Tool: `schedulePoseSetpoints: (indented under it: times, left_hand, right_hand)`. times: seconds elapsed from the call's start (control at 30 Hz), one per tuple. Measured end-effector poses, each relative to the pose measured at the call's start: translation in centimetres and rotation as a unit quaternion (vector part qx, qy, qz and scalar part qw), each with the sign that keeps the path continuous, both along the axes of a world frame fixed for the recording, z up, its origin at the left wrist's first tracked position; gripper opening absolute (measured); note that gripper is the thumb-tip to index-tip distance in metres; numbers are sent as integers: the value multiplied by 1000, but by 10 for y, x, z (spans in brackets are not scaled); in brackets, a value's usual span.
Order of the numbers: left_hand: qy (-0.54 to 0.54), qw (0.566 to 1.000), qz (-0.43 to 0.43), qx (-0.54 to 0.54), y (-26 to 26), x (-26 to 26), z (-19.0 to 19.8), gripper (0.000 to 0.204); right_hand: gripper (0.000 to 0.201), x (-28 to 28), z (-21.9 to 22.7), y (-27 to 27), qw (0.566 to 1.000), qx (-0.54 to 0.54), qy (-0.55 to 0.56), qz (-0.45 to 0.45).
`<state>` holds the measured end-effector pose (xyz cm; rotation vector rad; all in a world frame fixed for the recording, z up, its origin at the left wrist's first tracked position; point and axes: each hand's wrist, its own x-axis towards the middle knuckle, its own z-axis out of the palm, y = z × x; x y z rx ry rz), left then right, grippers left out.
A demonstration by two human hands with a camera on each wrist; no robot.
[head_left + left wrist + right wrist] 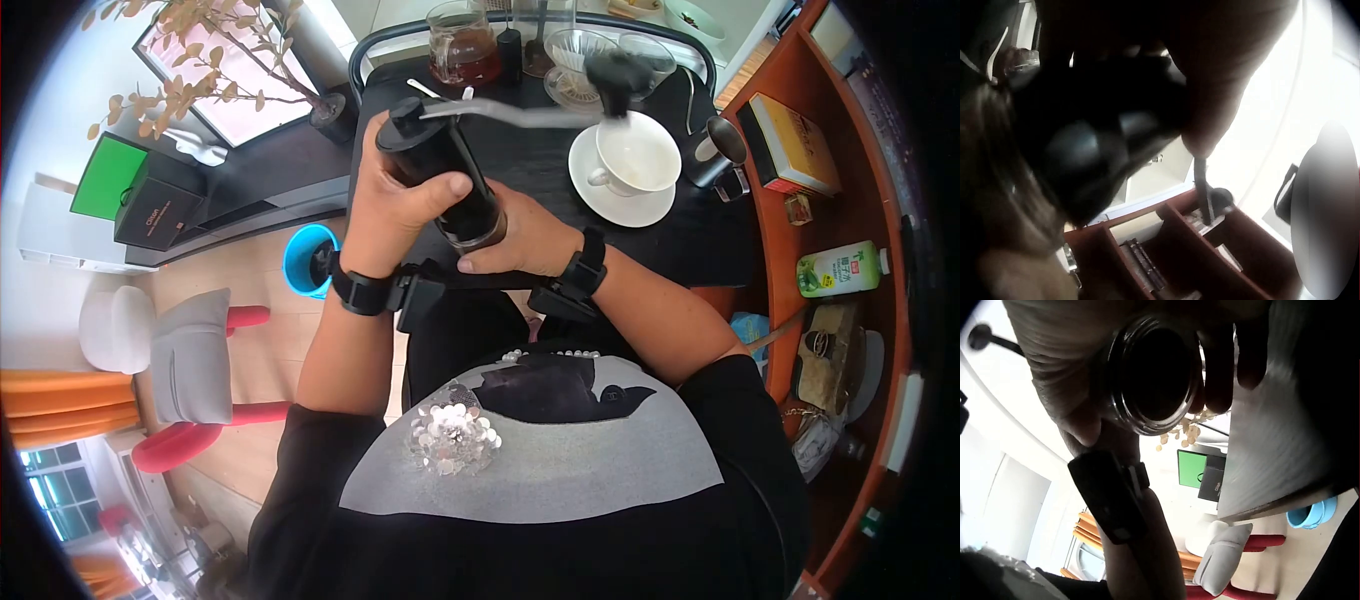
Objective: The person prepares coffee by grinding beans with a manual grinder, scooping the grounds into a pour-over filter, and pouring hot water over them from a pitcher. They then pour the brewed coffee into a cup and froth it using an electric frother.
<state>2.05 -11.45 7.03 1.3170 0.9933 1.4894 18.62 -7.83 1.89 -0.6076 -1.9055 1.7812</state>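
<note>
A black hand coffee grinder (438,153) is held tilted over the near edge of the black table (535,160). My left hand (398,210) grips its upper body, thumb across the front. Lower down, my right hand (535,235) wraps the clear jar end; the right wrist view looks at the round glass base (1157,378) between thumb and fingers. From the grinder's top, a metal crank arm (510,112) reaches right to a blurred black knob (617,82). The knob overlaps the rim of a white cup (640,165) on a saucer (628,213).
At the table's back stand a glass server (465,65) of brown liquid and a ribbed glass dripper (578,60). A metal pitcher (714,155) sits at the right, beside a wooden shelf (765,235). A blue bin (308,262) is on the floor at the left.
</note>
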Motion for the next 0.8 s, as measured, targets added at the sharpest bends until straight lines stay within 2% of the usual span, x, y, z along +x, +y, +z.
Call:
schedulePoseSetpoints:
  times: [0.03,0.07,0.1,0.17,0.3,0.37,0.4,0.47,0.63,0.7,0.73,0.77,0.8]
  left_hand:
    - [22,998,50,17,0,5,2,64]
    - [3,997,71,-1,-1,13,6,55]
    - [3,997,71,-1,0,18,9,55]
    - [-72,988,132,-35,0,24,10,49]
    - [-111,985,135,-13,3,19,11,32]
    - [-113,983,147,-15,6,8,10,34]
    - [-117,979,167,-7,9,3,13,34]
    - [-117,974,195,0,19,-8,21,33]
    - [-138,970,198,-17,71,-54,5,31]
    - [-137,972,174,-73,92,-71,-6,33]
    - [-150,972,156,-89,102,-82,-13,55]
    - [-150,973,154,-85,110,-86,-20,55]
    - [-161,963,190,-103,119,-90,-26,62]
  right_hand:
    - [71,-2,0,0,999,30,2,-25]
    - [66,-2,2,-1,998,43,-20,-27]
    - [66,-2,7,-2,998,44,-20,-27]
    - [66,0,14,-6,980,154,-95,-78]
    - [67,2,9,-6,977,159,-90,-107]
    - [67,2,4,-3,988,113,-12,-101]
    - [67,2,3,-1,988,113,-11,-101]
    - [68,4,1,4,957,242,-49,-152]
    - [68,6,-4,10,957,219,-81,-170]
    - [68,7,-5,12,957,213,-80,-177]
    - [69,8,-4,13,960,203,-90,-171]
    - [69,9,-3,13,962,193,-101,-164]
    - [69,10,-4,14,961,197,-100,-165]
